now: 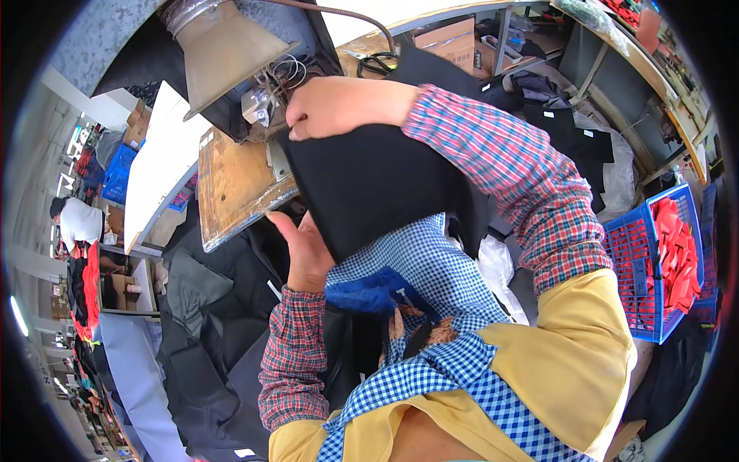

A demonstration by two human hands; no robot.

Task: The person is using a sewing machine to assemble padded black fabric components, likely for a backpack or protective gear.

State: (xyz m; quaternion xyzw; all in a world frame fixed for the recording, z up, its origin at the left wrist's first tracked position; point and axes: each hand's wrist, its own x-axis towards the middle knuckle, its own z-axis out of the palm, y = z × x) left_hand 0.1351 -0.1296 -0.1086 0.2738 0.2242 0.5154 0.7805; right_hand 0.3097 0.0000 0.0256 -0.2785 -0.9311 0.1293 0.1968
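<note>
The desk point(239, 181) shows me a worn wooden corner, far left of my body. Near and left of it, a heap of dark cloth point(196, 308) lies in loose folds. At the far edge of the wood stands the machine point(258, 108), its metal parts right beside my work.

The black cloth point(385, 189) hangs between my arms, in front of my checked apron point(454, 266), its far left corner up by the machine. With most of it off the wood, its weight could drag that corner askew, I judge, if my grip loosens.

To the right, a blue crate point(633, 269) holds a pile of red pieces point(676, 254), heaped to its rim; a knock could spill some. A second blue crate point(119, 173) stands far left; I cannot tell its contents. A cardboard box point(450, 46) sits at the far side, its inside hidden from me.

My right hand point(342, 106) has its fingers curled together, pinching the cloth's far corner. My left hand point(306, 254) is at the near left edge, thumb spread away; the cloth hides its other fingers, so whether they pinch I cannot tell.

Thin strands point(289, 73) dangle by my right fingers and might snag if I brush them.
</note>
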